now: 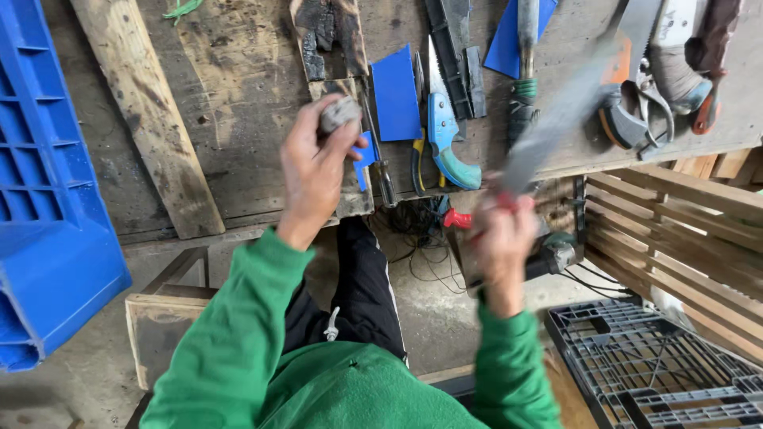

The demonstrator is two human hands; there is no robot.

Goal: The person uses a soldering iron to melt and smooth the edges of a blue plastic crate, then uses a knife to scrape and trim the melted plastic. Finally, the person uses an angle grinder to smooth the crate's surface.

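My left hand (314,171) is raised over the wooden bench (238,87) and grips a small grey stone (339,113) between fingers and thumb. My right hand (502,238) holds a red-handled tool with a long grey blade (560,111), blurred by motion, that slants up to the right over the bench's front edge. The two hands are apart, the stone left of the blade. Green sleeves cover both arms.
On the bench lie a blue-handled pruning saw (445,131), blue plastic pieces (395,91), a screwdriver, shears (636,119) and a loose plank (151,119). A blue crate (48,199) stands left, a black plastic pallet (660,373) lower right, wooden slats (683,230) right.
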